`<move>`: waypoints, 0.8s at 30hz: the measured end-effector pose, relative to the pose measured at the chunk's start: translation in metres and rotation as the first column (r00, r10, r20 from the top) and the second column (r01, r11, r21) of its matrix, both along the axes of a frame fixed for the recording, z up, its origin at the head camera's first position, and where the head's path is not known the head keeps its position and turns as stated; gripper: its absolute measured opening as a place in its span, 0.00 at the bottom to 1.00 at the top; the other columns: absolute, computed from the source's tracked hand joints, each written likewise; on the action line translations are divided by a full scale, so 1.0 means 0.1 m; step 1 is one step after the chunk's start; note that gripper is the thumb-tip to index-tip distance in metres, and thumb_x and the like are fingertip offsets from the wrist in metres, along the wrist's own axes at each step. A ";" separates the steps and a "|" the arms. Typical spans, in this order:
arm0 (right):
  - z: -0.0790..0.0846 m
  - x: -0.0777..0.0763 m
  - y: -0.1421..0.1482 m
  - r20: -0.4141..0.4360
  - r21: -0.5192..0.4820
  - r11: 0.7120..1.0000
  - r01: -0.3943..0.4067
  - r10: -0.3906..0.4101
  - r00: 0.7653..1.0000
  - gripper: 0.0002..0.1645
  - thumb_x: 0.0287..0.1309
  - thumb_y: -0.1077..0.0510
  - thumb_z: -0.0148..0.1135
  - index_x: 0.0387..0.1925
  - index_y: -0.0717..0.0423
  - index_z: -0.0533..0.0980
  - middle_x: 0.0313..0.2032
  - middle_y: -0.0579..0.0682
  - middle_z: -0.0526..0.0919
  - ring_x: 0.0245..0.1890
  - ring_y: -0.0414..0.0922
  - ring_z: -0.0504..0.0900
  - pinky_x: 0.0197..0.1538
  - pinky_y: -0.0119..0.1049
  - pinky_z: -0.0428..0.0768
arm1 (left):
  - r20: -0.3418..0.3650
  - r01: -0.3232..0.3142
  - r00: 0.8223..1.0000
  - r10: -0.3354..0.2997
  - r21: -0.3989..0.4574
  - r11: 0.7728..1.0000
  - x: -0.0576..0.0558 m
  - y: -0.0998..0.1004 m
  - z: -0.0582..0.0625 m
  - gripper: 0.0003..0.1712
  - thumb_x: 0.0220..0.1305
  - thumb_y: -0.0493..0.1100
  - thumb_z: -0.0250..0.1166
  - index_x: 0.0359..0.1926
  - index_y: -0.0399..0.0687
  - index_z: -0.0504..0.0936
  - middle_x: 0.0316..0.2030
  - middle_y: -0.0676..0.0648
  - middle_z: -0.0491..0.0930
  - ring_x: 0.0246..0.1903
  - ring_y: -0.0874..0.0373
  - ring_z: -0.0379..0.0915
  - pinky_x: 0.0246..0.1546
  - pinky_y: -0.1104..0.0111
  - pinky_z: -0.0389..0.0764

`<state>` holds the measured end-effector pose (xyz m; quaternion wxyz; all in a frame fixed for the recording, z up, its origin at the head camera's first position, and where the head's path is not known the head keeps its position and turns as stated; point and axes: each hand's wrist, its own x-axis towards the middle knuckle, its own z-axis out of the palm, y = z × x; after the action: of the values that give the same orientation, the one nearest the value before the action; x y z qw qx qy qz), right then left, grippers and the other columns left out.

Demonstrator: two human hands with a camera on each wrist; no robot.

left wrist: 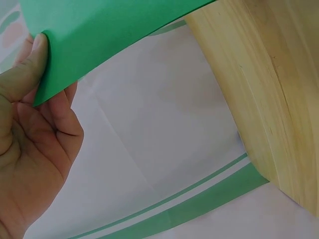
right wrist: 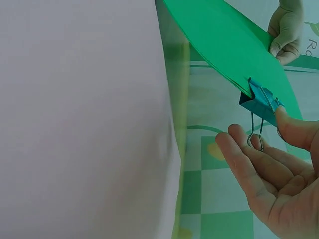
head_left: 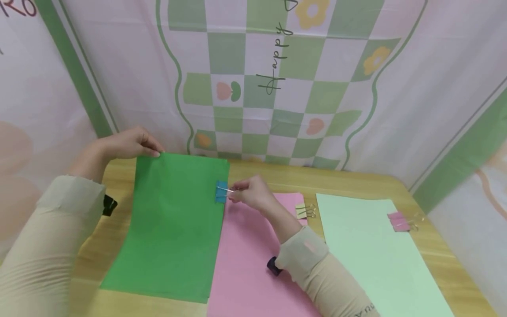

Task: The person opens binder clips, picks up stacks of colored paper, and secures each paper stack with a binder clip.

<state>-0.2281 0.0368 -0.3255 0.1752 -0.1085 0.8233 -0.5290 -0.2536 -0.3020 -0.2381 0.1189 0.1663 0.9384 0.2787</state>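
Note:
My left hand [head_left: 132, 143] pinches the top left corner of a stack of green paper [head_left: 178, 224]. In the left wrist view, the thumb [left wrist: 36, 57] lies on top of the paper, with fingers beneath. A blue binder clip [head_left: 221, 192] sits on the stack's right edge, near the top. My right hand [head_left: 253, 192] holds that clip by its wire handles. The right wrist view shows the thumb [right wrist: 294, 127] at the upper handle and the fingers beside the lower handle [right wrist: 256, 137], which points down. The green stack's upper part is raised and bent.
Pink paper [head_left: 253, 255] with a yellow binder clip [head_left: 301, 211] lies under my right forearm. Farther right is pale green paper [head_left: 368, 246] with a pink binder clip [head_left: 398, 221]. A patterned curtain [head_left: 277, 97] stands behind the wooden table [head_left: 336, 179].

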 end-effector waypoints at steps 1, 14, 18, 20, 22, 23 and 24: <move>-0.01 0.00 0.00 0.002 -0.002 1.000 -0.005 0.005 1.000 0.22 0.60 0.66 0.66 0.56 0.68 0.78 0.48 0.62 0.86 0.43 0.53 0.88 0.54 0.43 0.84 | 0.005 -0.005 1.000 0.005 0.004 1.000 0.00 0.00 0.00 0.13 0.69 0.34 0.60 0.51 0.33 0.84 0.48 0.39 0.86 0.43 0.61 0.80 0.47 0.66 0.82; -0.10 -0.05 0.02 0.044 -0.074 0.995 -0.068 0.071 0.997 0.25 0.63 0.65 0.62 0.61 0.70 0.73 0.53 0.66 0.82 0.46 0.61 0.86 0.54 0.47 0.84 | 0.007 -0.015 1.000 0.015 0.021 1.000 0.01 -0.04 -0.08 0.12 0.69 0.33 0.60 0.50 0.33 0.84 0.45 0.41 0.86 0.41 0.61 0.79 0.42 0.74 0.79; -0.11 -0.03 0.01 0.060 -0.092 0.993 -0.067 0.073 0.996 0.26 0.63 0.65 0.62 0.61 0.69 0.73 0.52 0.66 0.83 0.48 0.61 0.86 0.54 0.47 0.84 | 0.006 -0.021 1.000 0.021 0.021 1.000 0.03 -0.06 -0.10 0.13 0.70 0.34 0.60 0.50 0.33 0.84 0.46 0.40 0.85 0.43 0.59 0.79 0.47 0.67 0.81; -0.11 -0.02 0.00 0.053 -0.089 0.994 -0.060 0.065 0.996 0.25 0.63 0.63 0.63 0.61 0.68 0.74 0.52 0.65 0.84 0.49 0.60 0.86 0.55 0.46 0.83 | 0.001 -0.023 1.000 0.023 0.017 1.000 0.04 -0.07 -0.10 0.13 0.70 0.34 0.59 0.51 0.33 0.84 0.47 0.39 0.85 0.45 0.57 0.80 0.49 0.61 0.82; -0.10 -0.02 -0.02 0.037 -0.082 0.995 -0.052 0.055 0.998 0.24 0.63 0.62 0.63 0.60 0.67 0.75 0.52 0.64 0.84 0.49 0.59 0.85 0.56 0.46 0.83 | -0.003 -0.025 1.000 0.025 0.015 1.000 0.04 -0.08 -0.11 0.13 0.70 0.34 0.59 0.51 0.32 0.84 0.48 0.38 0.85 0.46 0.56 0.80 0.52 0.56 0.82; -0.10 -0.01 -0.03 0.028 -0.077 0.996 -0.050 0.052 0.998 0.24 0.63 0.62 0.64 0.59 0.66 0.76 0.52 0.63 0.84 0.50 0.58 0.85 0.56 0.46 0.83 | -0.003 -0.026 1.000 0.026 0.015 1.000 0.05 -0.08 -0.11 0.13 0.70 0.34 0.59 0.51 0.32 0.83 0.48 0.37 0.84 0.47 0.55 0.80 0.52 0.55 0.81; -0.10 -0.01 -0.03 0.021 -0.071 0.996 -0.047 0.048 0.999 0.23 0.62 0.62 0.64 0.58 0.66 0.76 0.51 0.63 0.85 0.50 0.58 0.85 0.56 0.46 0.83 | -0.006 -0.027 1.000 0.027 0.015 1.000 0.05 -0.08 -0.11 0.13 0.70 0.34 0.59 0.51 0.32 0.84 0.48 0.37 0.84 0.47 0.55 0.80 0.52 0.55 0.81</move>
<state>-0.2288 0.0335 -0.3351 0.1929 -0.1281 0.7994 -0.5544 -0.2489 -0.3096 -0.2488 0.1111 0.1555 0.9387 0.2870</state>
